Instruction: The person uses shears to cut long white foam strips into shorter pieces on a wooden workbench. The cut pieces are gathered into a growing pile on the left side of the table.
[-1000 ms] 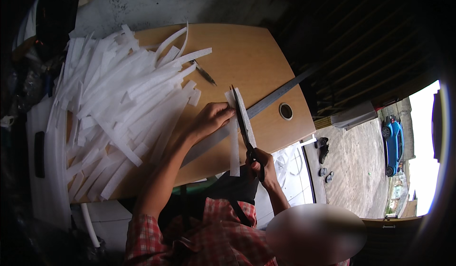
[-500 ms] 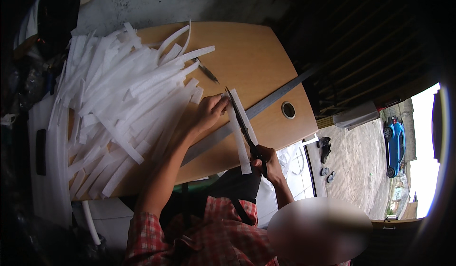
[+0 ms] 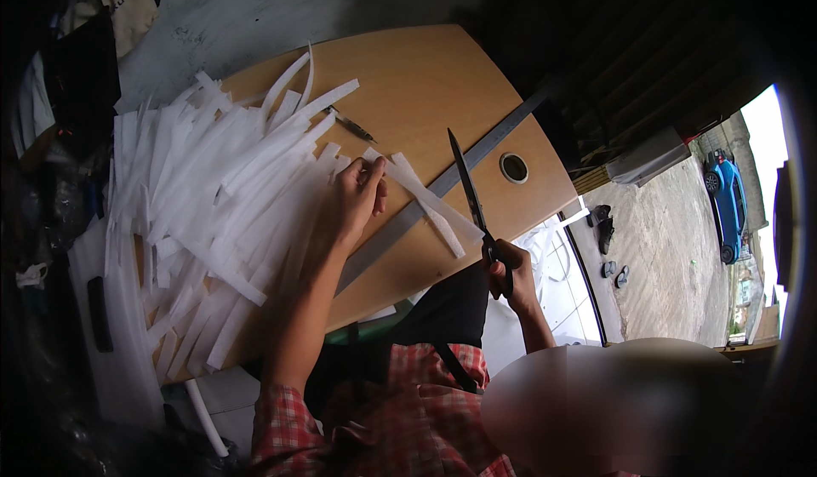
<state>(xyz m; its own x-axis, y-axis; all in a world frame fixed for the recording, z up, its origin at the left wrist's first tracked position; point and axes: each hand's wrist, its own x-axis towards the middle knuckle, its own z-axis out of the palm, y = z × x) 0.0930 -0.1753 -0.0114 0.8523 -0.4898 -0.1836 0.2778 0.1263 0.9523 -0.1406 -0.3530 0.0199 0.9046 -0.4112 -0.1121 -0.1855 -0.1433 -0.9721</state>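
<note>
My left hand pinches one end of a white foam strip between thumb and fingers, above the table. That strip slants toward my right hand and crosses over a second white foam strip lying beneath it. A pair of dark scissors is gripped by its handles in my right hand. The blades look closed and point away from me, beside the far end of the held strip. Left of my left hand lies a big heap of white foam strips.
The wooden table carries a long metal ruler lying diagonally, a dark cutter knife and a round hole with a rim. Shoes stand on the ground at right, with a blue car beyond.
The scissors have come away from the strip and moved right with my right hand. My left hand has shifted slightly left, and the held strip now slants across the other one.
</note>
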